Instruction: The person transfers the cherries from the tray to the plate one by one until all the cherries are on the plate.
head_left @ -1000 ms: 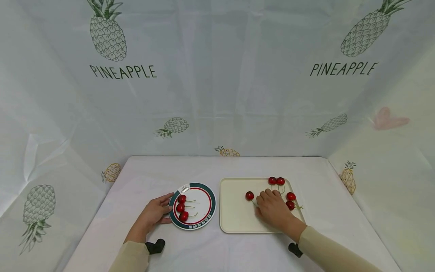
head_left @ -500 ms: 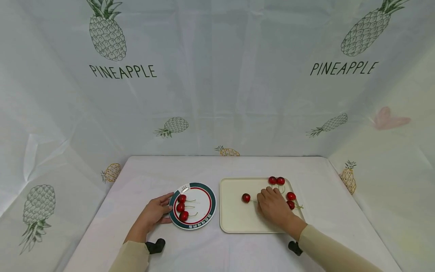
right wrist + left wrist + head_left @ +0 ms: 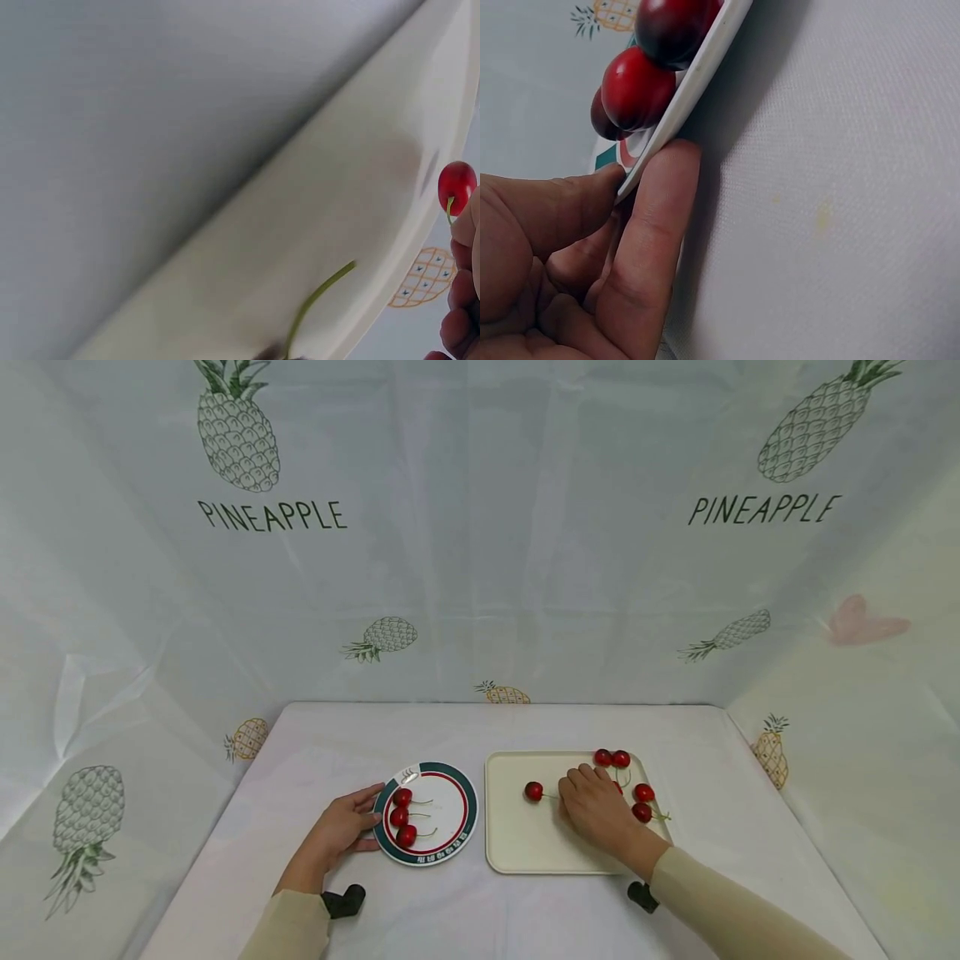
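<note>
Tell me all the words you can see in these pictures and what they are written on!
"PINEAPPLE" on the backdrop cloth, upper left, under a drawn pineapple.
"PINEAPPLE" on the same cloth, upper right, slanted, under another drawn pineapple.
Small white characters run along the near green rim of the plate: too small to read.

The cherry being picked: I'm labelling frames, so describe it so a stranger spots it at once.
On the cream tray, right of the round plate, find the right hand. The cherry lies alone just left of its fingers; the others cluster on the hand's far and right sides.
</note>
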Demonstrator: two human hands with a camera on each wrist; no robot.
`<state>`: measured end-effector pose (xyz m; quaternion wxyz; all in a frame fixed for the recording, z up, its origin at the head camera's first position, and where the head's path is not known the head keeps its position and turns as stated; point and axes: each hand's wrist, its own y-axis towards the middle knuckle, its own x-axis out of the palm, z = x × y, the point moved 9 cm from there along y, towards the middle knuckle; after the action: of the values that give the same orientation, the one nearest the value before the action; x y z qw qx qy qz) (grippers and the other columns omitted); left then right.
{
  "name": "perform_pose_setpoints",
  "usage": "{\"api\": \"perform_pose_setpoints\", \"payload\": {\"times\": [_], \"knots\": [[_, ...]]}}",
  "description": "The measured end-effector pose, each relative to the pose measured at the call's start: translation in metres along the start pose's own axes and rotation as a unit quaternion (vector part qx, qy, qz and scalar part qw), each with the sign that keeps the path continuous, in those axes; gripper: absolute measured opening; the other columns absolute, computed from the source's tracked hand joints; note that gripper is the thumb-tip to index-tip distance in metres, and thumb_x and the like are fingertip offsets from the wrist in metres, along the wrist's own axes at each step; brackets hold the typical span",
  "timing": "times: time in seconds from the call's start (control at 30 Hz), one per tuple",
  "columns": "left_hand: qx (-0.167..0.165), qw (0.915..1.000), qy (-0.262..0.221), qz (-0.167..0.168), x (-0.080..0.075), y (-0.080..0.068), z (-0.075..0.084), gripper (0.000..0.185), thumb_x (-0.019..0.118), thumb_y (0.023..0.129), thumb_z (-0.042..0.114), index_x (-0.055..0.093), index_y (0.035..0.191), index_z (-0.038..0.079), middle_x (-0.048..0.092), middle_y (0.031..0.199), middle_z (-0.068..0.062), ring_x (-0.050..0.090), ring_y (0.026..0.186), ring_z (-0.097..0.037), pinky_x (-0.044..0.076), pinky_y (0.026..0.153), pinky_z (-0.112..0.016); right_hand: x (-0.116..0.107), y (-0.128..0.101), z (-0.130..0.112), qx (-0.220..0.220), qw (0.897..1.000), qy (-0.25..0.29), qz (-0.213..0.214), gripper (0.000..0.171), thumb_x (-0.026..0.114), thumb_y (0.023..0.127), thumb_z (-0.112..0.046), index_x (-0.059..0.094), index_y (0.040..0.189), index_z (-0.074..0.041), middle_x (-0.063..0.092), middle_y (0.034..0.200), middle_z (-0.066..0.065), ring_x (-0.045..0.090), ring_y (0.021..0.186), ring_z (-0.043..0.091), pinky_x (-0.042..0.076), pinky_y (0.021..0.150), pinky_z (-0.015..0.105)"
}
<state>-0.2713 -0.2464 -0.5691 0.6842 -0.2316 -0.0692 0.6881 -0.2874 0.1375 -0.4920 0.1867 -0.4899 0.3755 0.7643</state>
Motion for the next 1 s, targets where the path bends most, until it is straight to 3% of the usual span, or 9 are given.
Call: {"api": "perform_pose_setpoints", "payload": {"times": [0.3, 0.57, 0.87, 1.0], "knots": [[-0.002, 0.9999, 0.012, 0.002, 0.002, 0.001, 0.003, 0.058, 0.059, 0.103, -0.001, 0.049, 0.158, 0.012, 0.050, 0.158, -0.026, 0.072, 0.091, -0.020, 0.067, 0.074, -0.042, -0.006, 0.027, -0.013, -0.011, 1.000, 0.007, 0.023, 0.022, 0.070, 0.091, -0.015, 0.053, 0.077, -0.010, 0.045, 0.072, 0.001, 0.042, 0.073, 0.021, 0.029, 0.067, 0.029], [-0.008, 0.9996, 0.027, 0.002, -0.001, 0.005, 0.003, 0.060, 0.061, 0.101, -0.001, 0.050, 0.158, 0.014, 0.050, 0.157, -0.026, 0.072, 0.091, -0.021, 0.067, 0.074, -0.041, 0.001, 0.057, -0.031, -0.016, 0.999, 0.027, -0.018, 0.016, 0.069, 0.095, -0.021, 0.061, 0.086, -0.011, 0.055, 0.080, 0.001, 0.047, 0.080, 0.022, 0.038, 0.072, 0.033], [-0.020, 0.9993, 0.031, -0.011, -0.003, 0.007, 0.006, 0.066, 0.062, 0.099, -0.006, 0.048, 0.159, 0.015, 0.046, 0.158, -0.031, 0.074, 0.087, -0.023, 0.067, 0.072, -0.043, 0.005, 0.093, -0.059, -0.029, 0.999, 0.022, -0.011, 0.017, 0.067, 0.097, -0.023, 0.063, 0.088, -0.009, 0.059, 0.083, 0.004, 0.051, 0.082, 0.023, 0.040, 0.072, 0.034], [-0.026, 0.9992, 0.026, -0.014, -0.001, 0.006, 0.007, 0.066, 0.063, 0.098, -0.007, 0.049, 0.158, 0.015, 0.047, 0.156, -0.031, 0.074, 0.085, -0.024, 0.067, 0.071, -0.043, 0.009, 0.107, -0.071, -0.028, 0.999, 0.017, -0.030, 0.020, 0.068, 0.098, -0.027, 0.064, 0.091, -0.009, 0.060, 0.084, 0.003, 0.051, 0.084, 0.022, 0.042, 0.074, 0.034]]}}
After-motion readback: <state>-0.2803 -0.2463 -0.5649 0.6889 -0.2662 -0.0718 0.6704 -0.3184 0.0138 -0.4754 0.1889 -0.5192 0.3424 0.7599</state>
